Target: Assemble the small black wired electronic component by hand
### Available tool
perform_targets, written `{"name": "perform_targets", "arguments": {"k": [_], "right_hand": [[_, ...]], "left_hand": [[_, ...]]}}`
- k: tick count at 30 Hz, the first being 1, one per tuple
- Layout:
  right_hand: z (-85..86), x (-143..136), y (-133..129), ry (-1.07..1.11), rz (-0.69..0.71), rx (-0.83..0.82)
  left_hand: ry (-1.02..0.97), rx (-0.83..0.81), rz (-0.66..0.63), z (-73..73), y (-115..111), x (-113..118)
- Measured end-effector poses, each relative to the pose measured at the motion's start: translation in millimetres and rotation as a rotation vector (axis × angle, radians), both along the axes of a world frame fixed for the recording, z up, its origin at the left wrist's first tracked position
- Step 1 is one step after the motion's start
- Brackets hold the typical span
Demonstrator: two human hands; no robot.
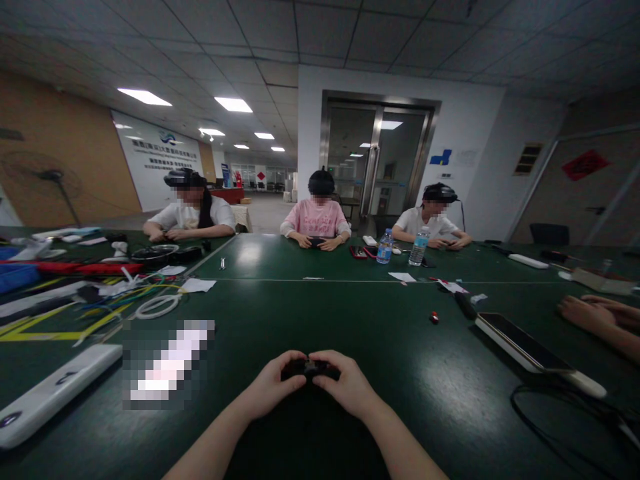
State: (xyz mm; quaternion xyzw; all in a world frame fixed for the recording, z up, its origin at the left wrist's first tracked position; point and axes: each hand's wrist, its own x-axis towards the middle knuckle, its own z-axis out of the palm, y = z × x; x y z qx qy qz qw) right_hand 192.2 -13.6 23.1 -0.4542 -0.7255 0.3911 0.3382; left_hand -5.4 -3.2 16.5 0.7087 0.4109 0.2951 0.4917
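Observation:
Between my two hands is a small dark object (311, 368), black with a greyish middle part. Its kind cannot be made out, since fingers cover both of its ends. My left hand (277, 383) curls around the left end, thumb in front and fingers behind. On the other end, my right hand (345, 380) has the same grip. Both hands are close together, low over the green table (320, 313) near its front edge.
To my left lie a long white device (60, 393), a white coiled cable (157, 305) and a blurred-out rectangle. On the right are a phone (523, 340), a black cable (550, 413) and a co-worker's hands (595, 317). Two bottles (419, 247) stand farther back, near three seated people.

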Motion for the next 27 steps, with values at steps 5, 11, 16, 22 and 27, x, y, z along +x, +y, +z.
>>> {"name": "perform_targets", "arguments": {"k": [5, 11, 16, 22, 27], "right_hand": [[-9.0, 2, 5, 0.058, -0.006, 0.014], [-0.2, 2, 1, 0.029, 0.025, 0.021], [4.8, 2, -2, 0.012, 0.032, 0.012], [7.3, 2, -4, -0.022, 0.037, 0.007], [6.1, 2, -3, -0.009, 0.038, 0.035]], "left_hand": [[-0.024, 0.024, -0.019, -1.9, 1, -2], [-0.049, -0.006, -0.036, -10.9, 5, -5], [-0.048, -0.026, -0.001, -10.8, 5, -4], [-0.048, -0.018, -0.015, -12.1, 5, -5], [-0.095, 0.009, 0.011, -16.5, 7, -5]]}}
